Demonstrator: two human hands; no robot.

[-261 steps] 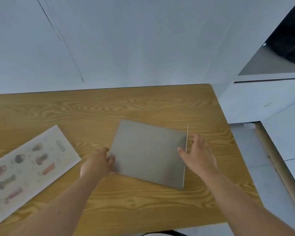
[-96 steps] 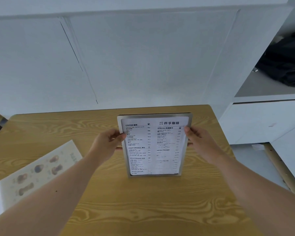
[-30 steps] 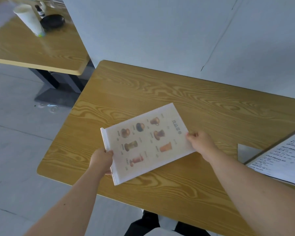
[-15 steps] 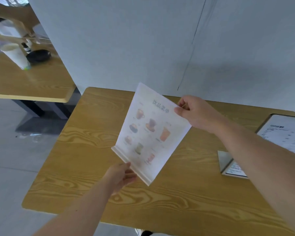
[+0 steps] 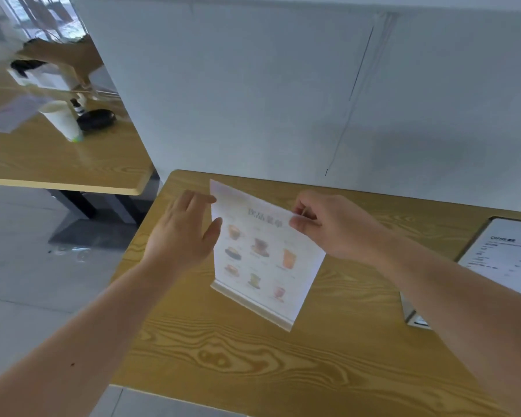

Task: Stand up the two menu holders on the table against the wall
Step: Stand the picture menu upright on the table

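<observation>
A white menu holder with drink pictures (image 5: 262,257) is upright over the left part of the wooden table (image 5: 283,371), its base strip low and near the tabletop. My right hand (image 5: 328,227) pinches its top right corner. My left hand (image 5: 184,233) rests against its left edge with fingers spread at the top left corner. The second menu holder (image 5: 506,257), metal-framed with a text menu, stands at the right edge of view, close to the white wall (image 5: 283,100).
Another wooden table (image 5: 57,164) stands to the left across a gap of grey floor (image 5: 27,281), carrying a white cup (image 5: 62,118), a small bottle and a black round object. The wall runs along the far edge of my table.
The drink menu holder has gone from tilted in the air to upright and closer to the wall. My left hand moved from its base up to its left edge.
</observation>
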